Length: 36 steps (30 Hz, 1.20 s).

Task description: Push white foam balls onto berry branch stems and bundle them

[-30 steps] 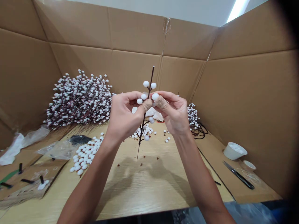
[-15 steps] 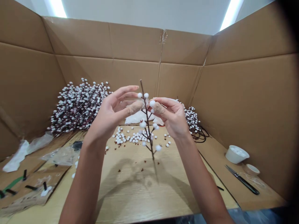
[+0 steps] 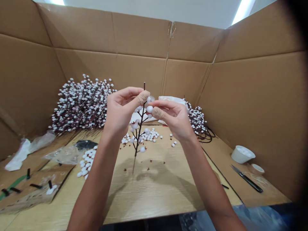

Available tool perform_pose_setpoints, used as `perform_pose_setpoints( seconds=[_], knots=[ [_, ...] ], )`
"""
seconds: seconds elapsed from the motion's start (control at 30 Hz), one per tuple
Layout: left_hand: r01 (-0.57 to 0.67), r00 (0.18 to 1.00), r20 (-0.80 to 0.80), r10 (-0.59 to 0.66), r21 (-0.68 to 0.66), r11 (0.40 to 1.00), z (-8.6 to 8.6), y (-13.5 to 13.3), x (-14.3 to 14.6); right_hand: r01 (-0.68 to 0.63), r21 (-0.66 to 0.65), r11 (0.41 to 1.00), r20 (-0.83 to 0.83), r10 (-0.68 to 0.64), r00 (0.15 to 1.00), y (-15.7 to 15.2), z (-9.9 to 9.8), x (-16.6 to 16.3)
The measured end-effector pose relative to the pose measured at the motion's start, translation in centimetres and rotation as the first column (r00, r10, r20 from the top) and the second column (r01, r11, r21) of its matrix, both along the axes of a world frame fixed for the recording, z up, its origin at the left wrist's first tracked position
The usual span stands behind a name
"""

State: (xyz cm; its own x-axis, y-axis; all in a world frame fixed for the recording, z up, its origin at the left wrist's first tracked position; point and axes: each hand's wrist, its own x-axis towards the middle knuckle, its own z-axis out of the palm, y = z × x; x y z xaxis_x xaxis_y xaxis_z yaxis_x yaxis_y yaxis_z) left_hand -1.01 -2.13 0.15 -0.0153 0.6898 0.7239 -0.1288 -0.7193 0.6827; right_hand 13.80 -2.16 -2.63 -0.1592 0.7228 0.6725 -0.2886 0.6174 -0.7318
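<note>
Upright in front of me is an artificial berry branch [image 3: 140, 129], a dark brown stem with short twigs and white balls. My left hand [image 3: 125, 107] pinches it near the top, thumb and fingers closed on the stem. My right hand [image 3: 174, 118] is closed too, its fingertips at a white ball [image 3: 149, 109] on an upper twig. Tan wrapping covers both thumbs. The branch's lower end hangs over the table, its tip blurred. Loose white balls [image 3: 152, 134] lie on the table behind it, partly hidden by the branch.
A large heap of white-berry branches [image 3: 81, 106] stands at left, a smaller bunch [image 3: 197, 118] at right. More white balls [image 3: 88, 160] lie by my left forearm. A white cup [image 3: 243, 154], a tape roll [image 3: 256, 169] and a black-handled knife [image 3: 247, 179] are at right. Cardboard walls [image 3: 134, 35] surround the table.
My left hand's fingers, apart beside the stem before, have closed on its upper part. The branch's lower end has swung left, and my right hand has moved slightly left with the ball.
</note>
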Motion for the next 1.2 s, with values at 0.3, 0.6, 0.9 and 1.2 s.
perform_pose_setpoints(
  seconds=[0.3, 0.6, 0.9, 1.2],
  knots=[
    [-0.071, 0.997, -0.014, 0.072, 0.062, 0.996, 0.1, -0.1, -0.4, 0.242, -0.208, 0.948, 0.369, -0.153, 0.917, 6.5, -8.7, 2.4],
    [-0.038, 0.999, -0.017, 0.039, 0.035, 0.999, -0.1, 0.1, -0.2, 0.272, -0.152, 0.950, 0.486, -0.168, 0.858, 10.1, -18.0, 2.4],
    [-0.017, 0.998, -0.064, 0.017, -0.003, 1.000, -0.1, -0.1, 0.0, 0.046, -0.304, 0.951, 0.171, 0.007, 0.985, 7.4, -8.2, 2.2],
    [0.028, 0.992, -0.127, -0.016, 0.087, 0.996, -0.4, -1.5, 1.2, 0.130, 0.022, 0.991, -0.196, -0.123, 0.973, 0.3, 1.0, 0.5]
  ],
)
